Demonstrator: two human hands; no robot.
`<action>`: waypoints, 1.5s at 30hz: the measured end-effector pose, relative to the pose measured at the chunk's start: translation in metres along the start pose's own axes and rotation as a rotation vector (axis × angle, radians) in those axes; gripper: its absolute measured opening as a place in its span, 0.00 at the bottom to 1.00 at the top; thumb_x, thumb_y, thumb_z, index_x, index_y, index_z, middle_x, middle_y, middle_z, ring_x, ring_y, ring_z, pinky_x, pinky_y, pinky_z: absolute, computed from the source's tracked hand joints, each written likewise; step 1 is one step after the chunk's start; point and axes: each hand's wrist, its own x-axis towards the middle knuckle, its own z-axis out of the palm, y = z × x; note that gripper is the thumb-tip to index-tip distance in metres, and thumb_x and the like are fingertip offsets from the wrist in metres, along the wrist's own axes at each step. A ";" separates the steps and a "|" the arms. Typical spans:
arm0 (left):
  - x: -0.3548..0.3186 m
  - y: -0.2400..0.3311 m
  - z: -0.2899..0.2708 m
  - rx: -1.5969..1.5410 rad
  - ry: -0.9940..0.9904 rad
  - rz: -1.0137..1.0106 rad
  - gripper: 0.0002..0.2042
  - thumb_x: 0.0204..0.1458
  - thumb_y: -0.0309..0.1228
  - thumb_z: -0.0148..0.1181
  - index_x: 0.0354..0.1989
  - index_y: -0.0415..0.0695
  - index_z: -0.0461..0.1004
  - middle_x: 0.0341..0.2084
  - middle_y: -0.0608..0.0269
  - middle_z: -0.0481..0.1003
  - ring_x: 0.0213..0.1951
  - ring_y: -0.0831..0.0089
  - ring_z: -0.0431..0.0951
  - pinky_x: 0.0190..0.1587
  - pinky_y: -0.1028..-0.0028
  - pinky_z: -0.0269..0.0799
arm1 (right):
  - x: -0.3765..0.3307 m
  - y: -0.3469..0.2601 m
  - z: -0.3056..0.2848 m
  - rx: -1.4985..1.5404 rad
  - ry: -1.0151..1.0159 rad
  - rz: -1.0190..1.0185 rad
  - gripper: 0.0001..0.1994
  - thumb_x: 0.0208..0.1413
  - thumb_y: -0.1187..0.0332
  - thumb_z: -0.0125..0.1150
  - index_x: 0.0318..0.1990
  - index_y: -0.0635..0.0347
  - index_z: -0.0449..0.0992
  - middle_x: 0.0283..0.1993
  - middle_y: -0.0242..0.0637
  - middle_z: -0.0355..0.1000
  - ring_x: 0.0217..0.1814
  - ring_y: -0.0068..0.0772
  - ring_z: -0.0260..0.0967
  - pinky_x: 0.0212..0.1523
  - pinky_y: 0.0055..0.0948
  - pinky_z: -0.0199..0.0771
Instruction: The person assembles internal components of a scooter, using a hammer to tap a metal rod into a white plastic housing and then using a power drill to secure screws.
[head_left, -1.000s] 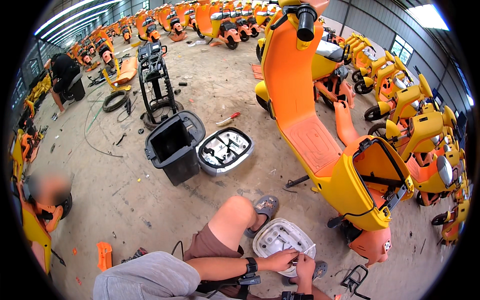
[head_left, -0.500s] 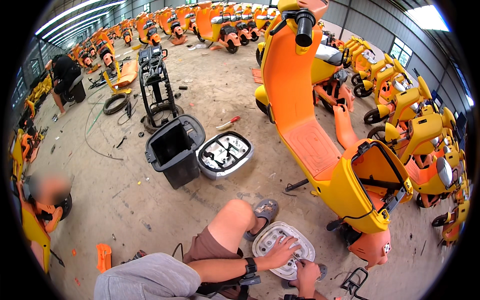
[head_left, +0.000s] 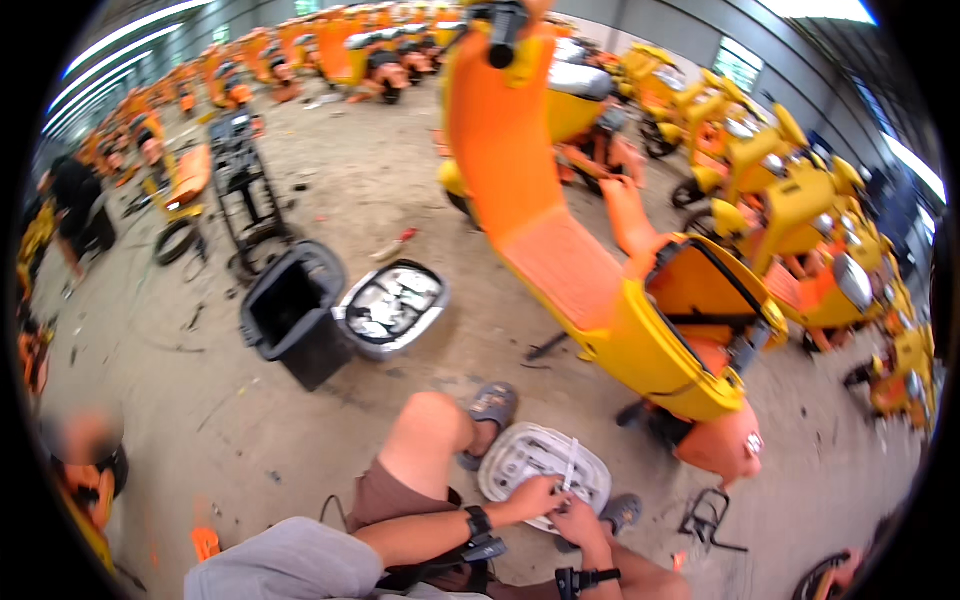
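Concrete workshop floor, orange-and-yellow plastic scooter (head_left: 640,300) stripped.
Left hand (head_left: 535,497) presses white ribbed plastic seat base (head_left: 520,460); right hand (head_left: 578,520) grips slim tool (head_left: 570,465), seemingly mid-unfastening.

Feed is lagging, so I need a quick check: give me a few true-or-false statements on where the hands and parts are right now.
1. Both hands, left hand and right hand, rest on the white seat base. True.
2. The black bin lies on its side. False: it stands upright, open at the top.
3. The orange scooter has its seat compartment open. True.
4. The white seat base sits on the scooter. False: it is at floor level by the sandalled feet.
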 end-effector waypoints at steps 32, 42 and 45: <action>0.016 -0.001 -0.001 0.073 -0.078 0.100 0.22 0.51 0.35 0.63 0.51 0.32 0.72 0.30 0.44 0.78 0.31 0.55 0.80 0.35 0.65 0.74 | -0.012 -0.007 -0.028 0.067 0.168 0.066 0.12 0.52 0.60 0.60 0.37 0.57 0.82 0.30 0.46 0.77 0.34 0.49 0.76 0.39 0.40 0.75; 0.019 0.006 0.008 0.054 -0.145 0.032 0.24 0.51 0.35 0.63 0.54 0.34 0.70 0.36 0.47 0.77 0.29 0.62 0.78 0.34 0.67 0.74 | -0.019 -0.003 -0.039 -0.049 -0.011 0.024 0.17 0.55 0.66 0.53 0.52 0.56 0.74 0.38 0.49 0.77 0.42 0.53 0.74 0.43 0.44 0.73; 0.019 -0.003 0.009 0.032 -0.133 0.091 0.21 0.53 0.31 0.60 0.55 0.37 0.70 0.36 0.47 0.77 0.31 0.61 0.78 0.37 0.67 0.74 | -0.019 -0.005 -0.036 -0.015 0.022 0.063 0.20 0.55 0.65 0.52 0.56 0.53 0.72 0.39 0.45 0.78 0.42 0.47 0.76 0.42 0.39 0.74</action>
